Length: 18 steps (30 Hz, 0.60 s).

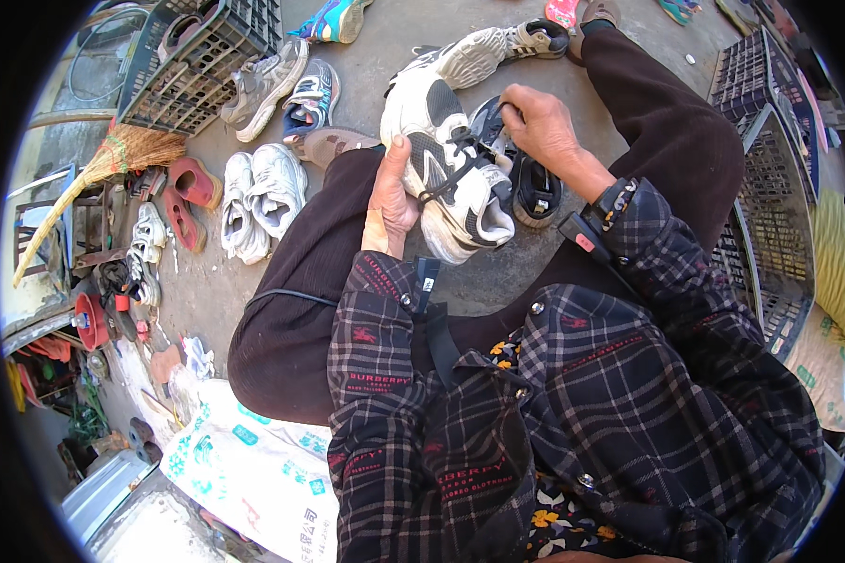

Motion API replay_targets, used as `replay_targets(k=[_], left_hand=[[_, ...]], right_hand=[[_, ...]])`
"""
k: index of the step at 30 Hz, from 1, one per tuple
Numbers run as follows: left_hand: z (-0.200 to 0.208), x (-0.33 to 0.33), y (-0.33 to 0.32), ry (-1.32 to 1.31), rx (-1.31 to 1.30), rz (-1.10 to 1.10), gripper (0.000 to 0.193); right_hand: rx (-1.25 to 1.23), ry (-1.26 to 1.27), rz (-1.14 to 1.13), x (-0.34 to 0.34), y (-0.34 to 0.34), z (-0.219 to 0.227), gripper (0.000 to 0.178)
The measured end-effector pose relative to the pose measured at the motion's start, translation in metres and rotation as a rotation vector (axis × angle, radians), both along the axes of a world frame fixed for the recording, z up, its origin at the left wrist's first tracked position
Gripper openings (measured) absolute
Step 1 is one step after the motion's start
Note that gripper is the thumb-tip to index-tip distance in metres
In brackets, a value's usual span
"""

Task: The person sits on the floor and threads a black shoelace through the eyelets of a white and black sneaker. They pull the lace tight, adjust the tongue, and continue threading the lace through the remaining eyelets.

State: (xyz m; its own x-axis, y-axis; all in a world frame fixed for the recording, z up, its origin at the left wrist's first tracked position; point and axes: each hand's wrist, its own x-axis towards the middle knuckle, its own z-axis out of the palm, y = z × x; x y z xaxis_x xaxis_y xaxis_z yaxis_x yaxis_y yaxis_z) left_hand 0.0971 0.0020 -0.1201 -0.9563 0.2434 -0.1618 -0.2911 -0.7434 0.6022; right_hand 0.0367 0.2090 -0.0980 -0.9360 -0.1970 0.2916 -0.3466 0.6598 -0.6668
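Between my knees a white sneaker with black mesh panels and dark laces rests, its opening toward me. My left hand grips it along its left side, thumb pointing up and fingers mostly hidden. Just right of the sneaker, my right hand is closed, fingertips pinched near the laces and a dark shoe; what they hold is too small to tell. Below the right hand sits a black shoe, opening up. Beyond the sneaker, another shoe lies with its pale sole showing.
Pairs of shoes stand on the floor to the left, among them white sneakers and red clogs. A black plastic crate is at the far left, near a straw broom. More crates line the right. A white printed sack lies at lower left.
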Motion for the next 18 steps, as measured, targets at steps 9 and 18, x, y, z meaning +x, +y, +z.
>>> replay_targets(k=[9, 18], left_hand=[[-0.01, -0.004, -0.005, -0.007, -0.035, 0.042, 0.061], [-0.018, -0.006, -0.009, -0.065, 0.074, 0.006, 0.063]], right_hand=[[-1.225, -1.245, 0.151, -0.002, 0.001, 0.006, 0.031], [-0.215, -0.02, -0.14, -0.024, 0.019, 0.016, 0.025]])
